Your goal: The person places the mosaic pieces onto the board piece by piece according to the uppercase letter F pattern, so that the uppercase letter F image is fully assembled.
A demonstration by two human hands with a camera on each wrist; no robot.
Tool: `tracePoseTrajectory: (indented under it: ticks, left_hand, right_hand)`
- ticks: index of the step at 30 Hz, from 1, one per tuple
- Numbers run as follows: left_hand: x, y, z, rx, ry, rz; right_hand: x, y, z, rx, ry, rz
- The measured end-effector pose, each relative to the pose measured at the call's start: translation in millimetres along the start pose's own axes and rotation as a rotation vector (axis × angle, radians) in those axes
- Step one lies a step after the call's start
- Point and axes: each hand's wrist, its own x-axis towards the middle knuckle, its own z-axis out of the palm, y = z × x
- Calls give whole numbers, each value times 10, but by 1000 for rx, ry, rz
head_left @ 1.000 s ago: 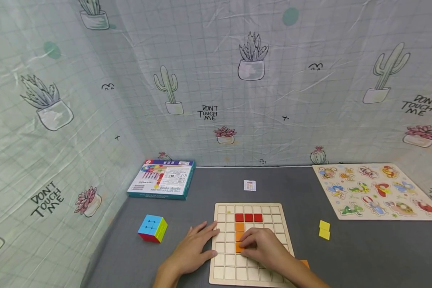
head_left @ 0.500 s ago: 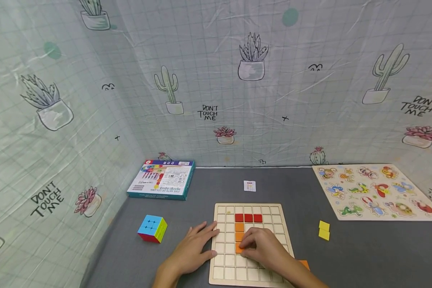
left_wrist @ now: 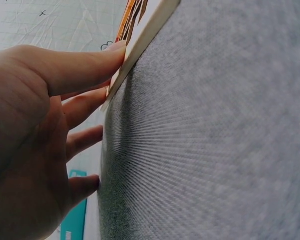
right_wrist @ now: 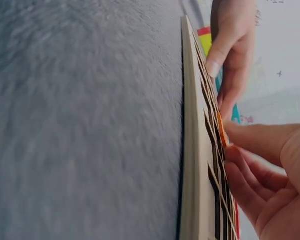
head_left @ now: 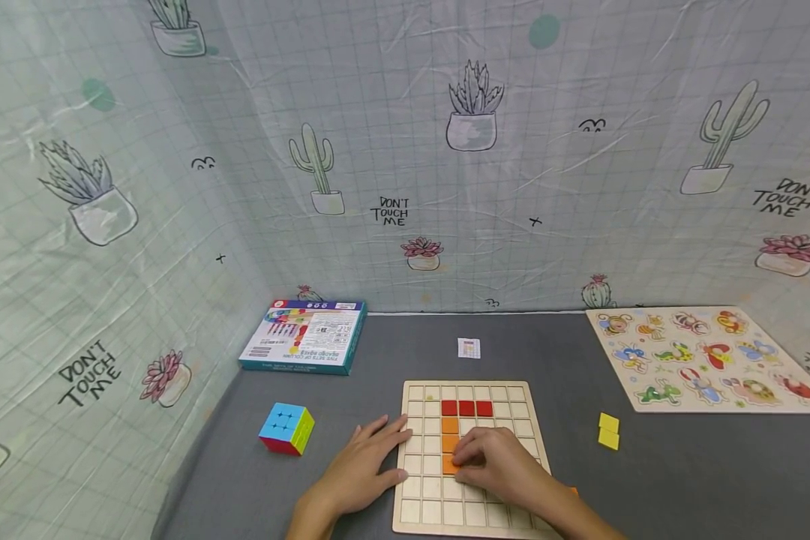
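A wooden grid board (head_left: 432,511) lies on the grey table, with a row of red tiles (head_left: 466,408) near its far side. Below the leftmost red tile runs a column of orange tiles (head_left: 449,425). My right hand (head_left: 502,466) pinches the lowest orange tile (head_left: 448,465) between thumb and fingertips; in the right wrist view this orange tile (right_wrist: 222,129) shows at the board's surface. With fingers spread, my left hand (head_left: 361,461) rests against the board's left edge. The left wrist view shows the thumb (left_wrist: 89,70) touching the board's rim.
A puzzle cube (head_left: 286,429) and a flat box (head_left: 304,337) are on the left. Behind the board lies a small printed card (head_left: 469,348). Two yellow tiles (head_left: 608,431) and an insect puzzle board (head_left: 712,360) are on the right. An orange piece (head_left: 574,490) is mostly hidden by the right forearm.
The right forearm has shifted slightly to the right and covers more of the orange piece beside the board. The left hand and the board have not moved.
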Motion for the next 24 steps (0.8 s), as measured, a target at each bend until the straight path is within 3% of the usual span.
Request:
tracePoseTrajectory:
  ticks: [7,15,24]
  left_hand:
    - [11,-6,3,3,-1,6]
    - [-8,-27,1,-19,0,12]
    - [9,-23,13,-11,-6,2]
  right_hand:
    - [-68,47,-190,102,-74,-5]
    - [-254,85,-484,-114,10,-162]
    - [-535,220,-786,-180,110,-173]
